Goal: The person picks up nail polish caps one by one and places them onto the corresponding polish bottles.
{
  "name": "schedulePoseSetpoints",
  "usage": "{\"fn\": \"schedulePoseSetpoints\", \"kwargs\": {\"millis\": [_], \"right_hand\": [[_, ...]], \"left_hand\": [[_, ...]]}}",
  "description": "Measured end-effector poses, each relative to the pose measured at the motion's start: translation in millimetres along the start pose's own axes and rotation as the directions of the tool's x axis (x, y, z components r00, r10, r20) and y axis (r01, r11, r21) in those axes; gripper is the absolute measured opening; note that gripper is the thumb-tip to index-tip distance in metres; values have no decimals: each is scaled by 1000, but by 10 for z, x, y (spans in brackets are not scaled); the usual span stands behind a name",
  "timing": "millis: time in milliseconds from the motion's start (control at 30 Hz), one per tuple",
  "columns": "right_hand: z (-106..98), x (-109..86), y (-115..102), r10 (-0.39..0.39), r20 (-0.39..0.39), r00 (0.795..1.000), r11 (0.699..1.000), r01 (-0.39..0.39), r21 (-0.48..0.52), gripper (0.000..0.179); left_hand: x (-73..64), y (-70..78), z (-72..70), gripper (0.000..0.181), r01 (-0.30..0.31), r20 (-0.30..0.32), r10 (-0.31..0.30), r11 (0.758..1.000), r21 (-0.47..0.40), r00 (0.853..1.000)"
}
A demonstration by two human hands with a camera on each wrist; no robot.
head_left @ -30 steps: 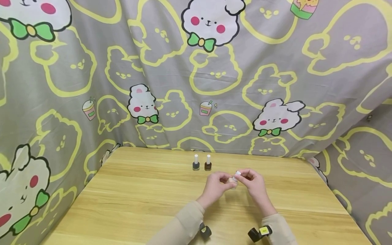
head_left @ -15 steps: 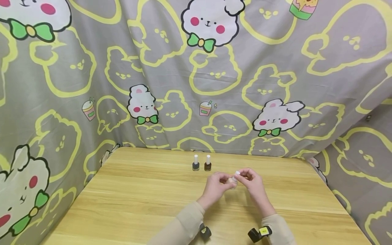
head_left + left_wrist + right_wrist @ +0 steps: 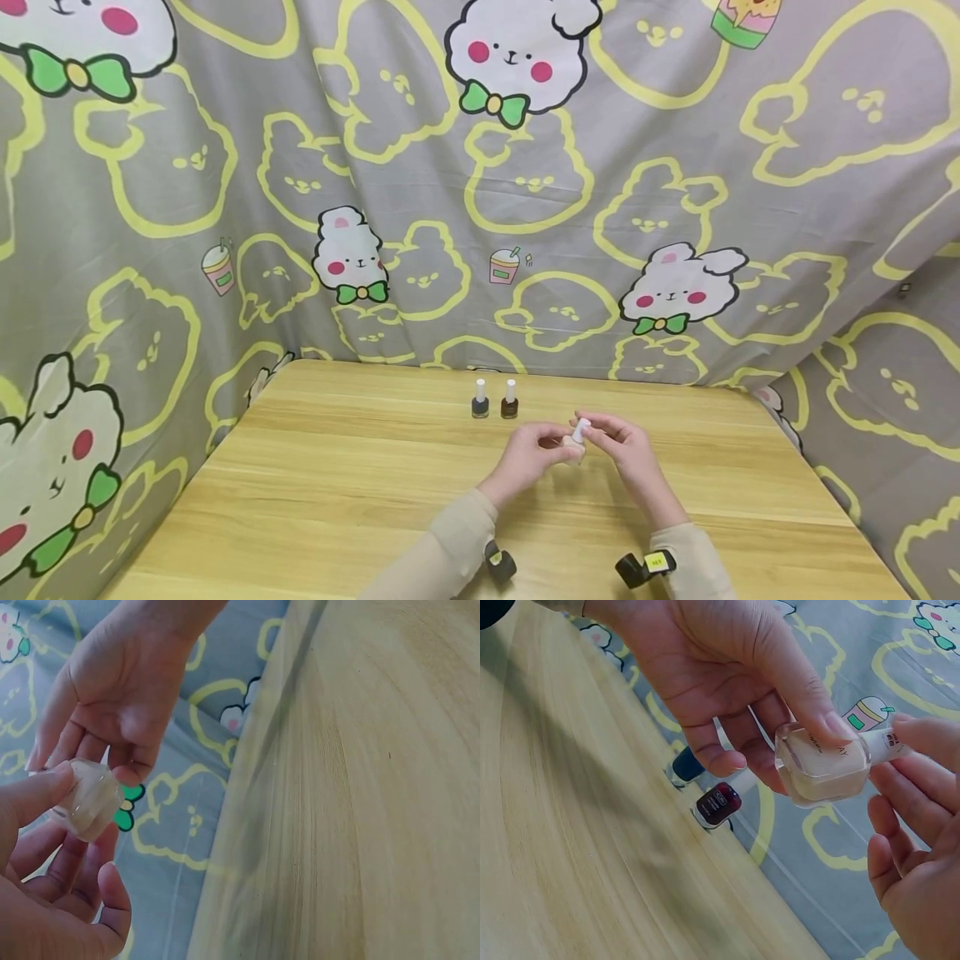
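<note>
My left hand [image 3: 523, 460] holds a clear glass nail polish bottle [image 3: 819, 771] filled with pale, milky polish. Its thumb lies across the printed front in the right wrist view. The bottle's white cap [image 3: 885, 745] points toward my right hand [image 3: 628, 454], whose thumb and fingertips pinch it. Cap and bottle are joined, tilted, and held above the table. The left wrist view shows the bottle's base [image 3: 97, 802] toward the camera, with the cap hidden behind it.
Two white-capped nail polish bottles stand upright near the table's back edge: a dark blue one [image 3: 480, 406] and a dark red-brown one [image 3: 510, 406]. The wooden table [image 3: 315, 483] meets a grey patterned curtain [image 3: 420, 200] at the back. Each wrist wears a black camera.
My right wrist and forearm have shifted slightly right, and the right fingers have turned at the cap. More of the white cap shows now. The two standing bottles stay put.
</note>
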State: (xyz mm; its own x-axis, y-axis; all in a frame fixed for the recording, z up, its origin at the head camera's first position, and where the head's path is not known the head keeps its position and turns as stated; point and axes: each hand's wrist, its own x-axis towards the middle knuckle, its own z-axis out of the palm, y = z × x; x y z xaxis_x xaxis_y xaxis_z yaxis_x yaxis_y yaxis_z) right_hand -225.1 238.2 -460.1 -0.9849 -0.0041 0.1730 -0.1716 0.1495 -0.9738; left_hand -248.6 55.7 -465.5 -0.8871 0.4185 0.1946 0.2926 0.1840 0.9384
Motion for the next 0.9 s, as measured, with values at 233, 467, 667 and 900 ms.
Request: {"fn": "schedulePoseSetpoints", "kwargs": {"millis": [233,467,667,900], "right_hand": [[13,-18,-17,-1,-28,1000,1000,2,9,35],[71,-20,-43,-26,-108,994,999,29,23,27],[112,-4,-25,-18,-167,986,999,23,26,22],[81,3,-12,5,-124,992,999,1,49,11]], "left_hand": [[-13,8,17,29,6,7,-6,1000,0,1000],[-39,28,44,27,-6,-38,7,1000,25,999],[-35,-9,79,25,-18,-68,22,998,53,997],[-25,3,73,27,-3,-77,5,1000,28,997]]}}
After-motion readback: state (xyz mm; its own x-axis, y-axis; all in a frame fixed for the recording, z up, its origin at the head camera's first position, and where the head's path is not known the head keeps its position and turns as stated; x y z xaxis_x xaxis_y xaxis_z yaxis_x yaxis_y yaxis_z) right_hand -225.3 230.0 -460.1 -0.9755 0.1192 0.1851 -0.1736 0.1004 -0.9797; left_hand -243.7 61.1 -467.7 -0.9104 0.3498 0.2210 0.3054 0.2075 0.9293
